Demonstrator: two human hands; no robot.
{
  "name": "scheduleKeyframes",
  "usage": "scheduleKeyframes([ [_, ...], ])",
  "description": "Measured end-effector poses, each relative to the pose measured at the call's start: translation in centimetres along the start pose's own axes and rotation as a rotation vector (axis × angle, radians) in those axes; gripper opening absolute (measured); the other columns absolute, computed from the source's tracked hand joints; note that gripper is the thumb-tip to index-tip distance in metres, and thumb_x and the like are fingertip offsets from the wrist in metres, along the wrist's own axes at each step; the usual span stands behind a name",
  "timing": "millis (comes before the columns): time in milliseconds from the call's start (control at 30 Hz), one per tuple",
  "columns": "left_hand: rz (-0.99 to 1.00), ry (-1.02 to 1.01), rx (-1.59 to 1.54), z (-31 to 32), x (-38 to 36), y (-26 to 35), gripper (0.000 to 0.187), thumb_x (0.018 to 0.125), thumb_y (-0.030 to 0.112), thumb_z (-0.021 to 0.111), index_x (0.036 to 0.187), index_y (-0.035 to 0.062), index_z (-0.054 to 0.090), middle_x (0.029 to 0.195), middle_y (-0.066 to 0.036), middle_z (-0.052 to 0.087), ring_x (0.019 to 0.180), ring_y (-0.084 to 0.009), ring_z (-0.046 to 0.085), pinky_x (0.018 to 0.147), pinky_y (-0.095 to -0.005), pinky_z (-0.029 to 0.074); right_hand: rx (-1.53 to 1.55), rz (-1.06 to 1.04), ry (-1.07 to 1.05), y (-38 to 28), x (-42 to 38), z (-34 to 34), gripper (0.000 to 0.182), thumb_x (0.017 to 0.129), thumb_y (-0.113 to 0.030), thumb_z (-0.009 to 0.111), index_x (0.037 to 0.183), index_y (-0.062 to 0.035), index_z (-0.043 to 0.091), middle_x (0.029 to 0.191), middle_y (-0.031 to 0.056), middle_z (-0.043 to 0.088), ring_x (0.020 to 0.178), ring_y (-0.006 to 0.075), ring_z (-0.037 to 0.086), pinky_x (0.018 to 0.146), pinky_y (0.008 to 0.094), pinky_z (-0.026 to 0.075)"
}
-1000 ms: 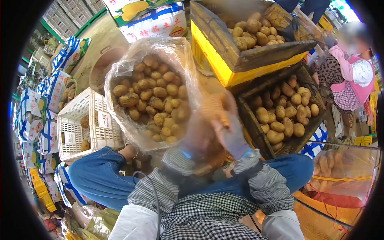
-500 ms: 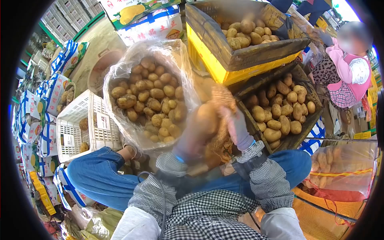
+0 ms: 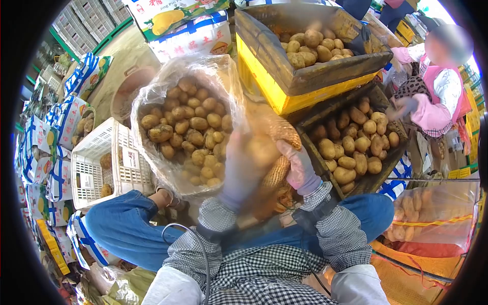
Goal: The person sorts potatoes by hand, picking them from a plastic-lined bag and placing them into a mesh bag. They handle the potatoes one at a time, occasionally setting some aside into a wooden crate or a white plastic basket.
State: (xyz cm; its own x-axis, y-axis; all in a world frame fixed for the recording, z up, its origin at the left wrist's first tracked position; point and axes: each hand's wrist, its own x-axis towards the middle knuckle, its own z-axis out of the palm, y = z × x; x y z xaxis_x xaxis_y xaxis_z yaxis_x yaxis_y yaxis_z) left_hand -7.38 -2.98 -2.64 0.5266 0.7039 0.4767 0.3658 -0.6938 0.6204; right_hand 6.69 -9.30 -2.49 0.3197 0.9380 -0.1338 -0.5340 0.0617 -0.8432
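My left hand (image 3: pixel 238 166), gloved and smeared by motion, closes round a potato (image 3: pixel 260 150) in front of my lap. Close beside it, my right hand (image 3: pixel 299 166), in a stained pinkish-grey glove, grips a brown mesh cloth (image 3: pixel 282 133) bunched up against the potato. Part of this mesh hangs below the fingers. Left of the hands stands a clear plastic bag (image 3: pixel 147 94), lining a container and full of potatoes (image 3: pixel 195 137). On the right, a dark-lined crate (image 3: pixel 317 152) holds more potatoes (image 3: pixel 361 140).
A yellow crate (image 3: pixel 274 96) with a dark lining holds potatoes at the back. A white basket (image 3: pixel 96 147) with a few potatoes stands left. Another person (image 3: pixel 439 96) sits at right. A bag of potatoes (image 3: pixel 409 213) lies near my right knee. Printed cartons (image 3: pixel 190 38) stand behind.
My left hand has shifted slightly up and left with its fingers higher. The mesh in my right hand has changed shape. The person at right now reaches an arm toward the right-hand crate.
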Motion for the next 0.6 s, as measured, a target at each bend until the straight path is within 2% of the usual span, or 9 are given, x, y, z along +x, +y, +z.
scheduleKeyframes([
  [67, -0.179, -0.074, -0.351, 0.5, -0.6, -0.9, 0.072, 0.078, 0.016, 0.076, 0.138, 0.0021, 0.038, 0.129, -0.013, 0.05, 0.12, -0.025, 0.05, 0.103, -0.0357, 0.042, 0.174, 0.037, 0.001, 0.4, 0.0, 0.0, 0.029, 0.092, -0.009, 0.057, 0.119, 0.0019, 0.058, 0.111, 0.0078, 0.064, 0.101, 0.015, 0.06, 0.091, 0.0261, 0.047],
  [100, -0.281, -0.171, -0.65, 0.3, -0.7, -1.0, 0.07, 0.08, 0.016, 0.074, 0.138, 0.0027, 0.038, 0.129, -0.014, 0.05, 0.121, -0.0247, 0.049, 0.103, -0.0355, 0.042, 0.103, -0.026, 0.026, 0.4, 0.0, 0.4, 0.029, 0.091, -0.009, 0.058, 0.118, 0.002, 0.059, 0.11, 0.0078, 0.064, 0.1, 0.0151, 0.06, 0.09, 0.026, 0.047],
  [167, -0.375, -0.265, -0.975, 0.0, -0.8, -1.0, 0.064, 0.084, 0.016, 0.07, 0.138, 0.0039, 0.037, 0.129, -0.014, 0.049, 0.121, -0.0245, 0.049, 0.103, -0.0365, 0.042, -0.042, -0.142, 0.078, 0.3, -0.1, 1.0, 0.028, 0.09, -0.009, 0.06, 0.116, 0.0021, 0.06, 0.109, 0.0078, 0.064, 0.1, 0.0153, 0.06, 0.09, 0.026, 0.047],
  [267, -0.356, -0.228, -1.076, -0.8, -0.7, -0.2, 0.056, 0.09, 0.018, 0.062, 0.138, 0.0052, 0.038, 0.128, -0.013, 0.05, 0.12, -0.025, 0.05, 0.104, -0.0401, 0.041, 0.036, -0.094, 0.258, 2.9, 0.8, -1.9, 0.028, 0.087, -0.006, 0.065, 0.114, 0.0019, 0.061, 0.113, 0.0067, 0.063, 0.102, 0.0159, 0.061, 0.088, 0.0299, 0.05],
  [367, -0.418, -0.167, -1.163, 0.8, -1.6, -2.0, 0.051, 0.094, 0.024, 0.056, 0.138, 0.0057, 0.038, 0.127, -0.012, 0.052, 0.117, -0.0259, 0.052, 0.105, -0.0441, 0.04, -0.07, -0.037, 0.117, 0.5, 0.0, -0.4, 0.027, 0.086, -0.003, 0.065, 0.111, 0.0031, 0.061, 0.119, 0.0078, 0.061, 0.106, 0.017, 0.059, 0.089, 0.0298, 0.05],
  [400, -0.469, -0.149, -1.157, 1.4, -1.8, -2.6, 0.051, 0.094, 0.027, 0.054, 0.138, 0.0057, 0.038, 0.126, -0.012, 0.053, 0.117, -0.0264, 0.052, 0.105, -0.0453, 0.04, -0.145, -0.1, 0.061, 1.1, 0.1, 0.0, 0.029, 0.084, -0.001, 0.066, 0.112, 0.0032, 0.061, 0.118, 0.0084, 0.06, 0.106, 0.0169, 0.059, 0.09, 0.0292, 0.049],
  [467, -0.454, -0.204, -1.124, 1.0, -1.5, -2.3, 0.05, 0.095, 0.031, 0.052, 0.137, 0.0056, 0.039, 0.126, -0.012, 0.053, 0.116, -0.027, 0.053, 0.105, -0.0468, 0.039, -0.287, -0.217, -0.047, 3.4, -0.4, 1.2, 0.034, 0.08, 0.002, 0.068, 0.113, 0.0033, 0.061, 0.118, 0.0097, 0.06, 0.107, 0.0166, 0.057, 0.092, 0.028, 0.048],
  [500, -0.386, -0.279, -1.099, -0.1, -0.8, -1.0, 0.05, 0.096, 0.033, 0.051, 0.137, 0.0055, 0.04, 0.126, -0.012, 0.053, 0.116, -0.0271, 0.053, 0.105, -0.0471, 0.039, -0.225, -0.183, -0.026, 3.7, -0.8, 1.4, 0.039, 0.078, 0.006, 0.068, 0.116, 0.0031, 0.059, 0.123, 0.0114, 0.057, 0.112, 0.0177, 0.055, 0.095, 0.0282, 0.047],
  [600, -0.472, -0.394, -1.481, -0.4, 0.1, -0.1, 0.05, 0.096, 0.036, 0.05, 0.135, 0.0053, 0.041, 0.126, -0.013, 0.054, 0.115, -0.0273, 0.054, 0.104, -0.0478, 0.04, -0.013, -0.037, 0.039, 4.1, -0.5, 0.8, 0.033, 0.083, 0.002, 0.064, 0.115, 0.0024, 0.06, 0.123, 0.0118, 0.057, 0.112, 0.018, 0.055, 0.098, 0.0283, 0.045],
])
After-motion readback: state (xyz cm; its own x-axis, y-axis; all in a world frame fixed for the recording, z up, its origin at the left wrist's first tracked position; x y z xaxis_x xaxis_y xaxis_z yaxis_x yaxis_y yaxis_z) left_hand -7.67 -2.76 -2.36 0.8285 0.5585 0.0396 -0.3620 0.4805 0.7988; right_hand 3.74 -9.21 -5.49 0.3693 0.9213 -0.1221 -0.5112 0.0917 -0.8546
